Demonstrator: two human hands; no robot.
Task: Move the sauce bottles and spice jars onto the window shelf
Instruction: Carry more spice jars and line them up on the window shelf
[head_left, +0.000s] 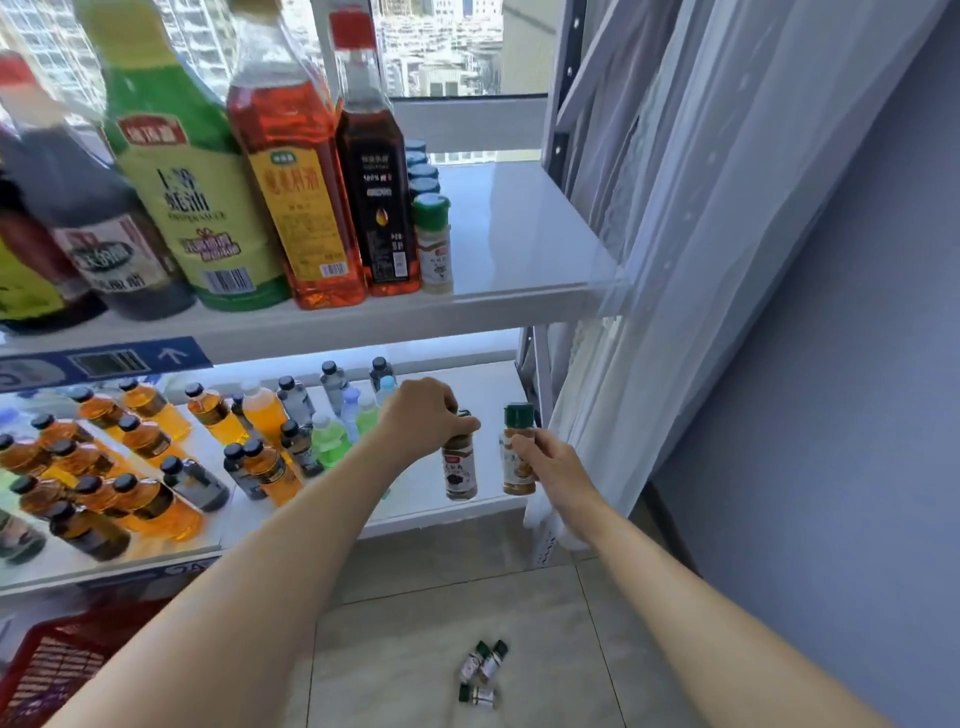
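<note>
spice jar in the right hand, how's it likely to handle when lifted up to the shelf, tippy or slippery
The spice jar is small next to the right hand, whose fingers wrap its middle, so it is probably light and easy to lift. It looks smooth-sided, so it may slip a little. Tall and narrow like the jar already on the window shelf, it could tip if set down carelessly.

We reach both bare arms forward, left arm from the near left, right arm from the near right. Our left hand (423, 415) curls over a jar's cap (462, 414); our right hand (545, 462) grips another jar (518, 452) by its side.
</note>
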